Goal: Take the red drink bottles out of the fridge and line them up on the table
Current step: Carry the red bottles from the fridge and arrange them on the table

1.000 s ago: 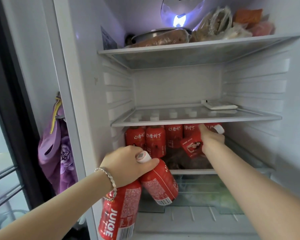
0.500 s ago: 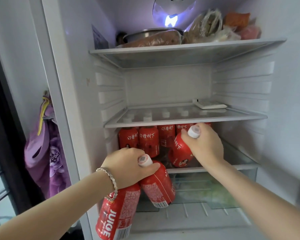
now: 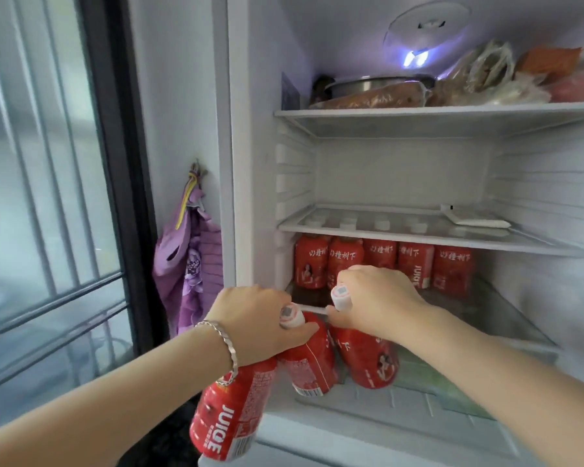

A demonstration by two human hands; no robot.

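My left hand (image 3: 257, 321) grips two red juice bottles by their necks: one (image 3: 231, 412) hangs below my wrist, the other (image 3: 309, 362) hangs beside it with its white cap showing. My right hand (image 3: 381, 298) holds a third red bottle (image 3: 368, 358) by its white-capped neck, just in front of the fridge's lower shelf (image 3: 486, 318) and close to the left hand's bottles. Several more red bottles (image 3: 415, 267) stand in a row at the back of that shelf.
The open fridge has a top shelf (image 3: 418, 114) loaded with a metal pan and bagged food, and a middle glass shelf (image 3: 385, 235) with a flat white object. A crisper drawer (image 3: 429, 382) lies below. A purple cloth (image 3: 189, 261) hangs on the wall left; a barred window (image 3: 41, 197) stands beyond.
My right hand has pulled its bottle off the lower shelf, out and down toward the left hand's bottles. The camera has swung left, so the fridge sits further right in view.
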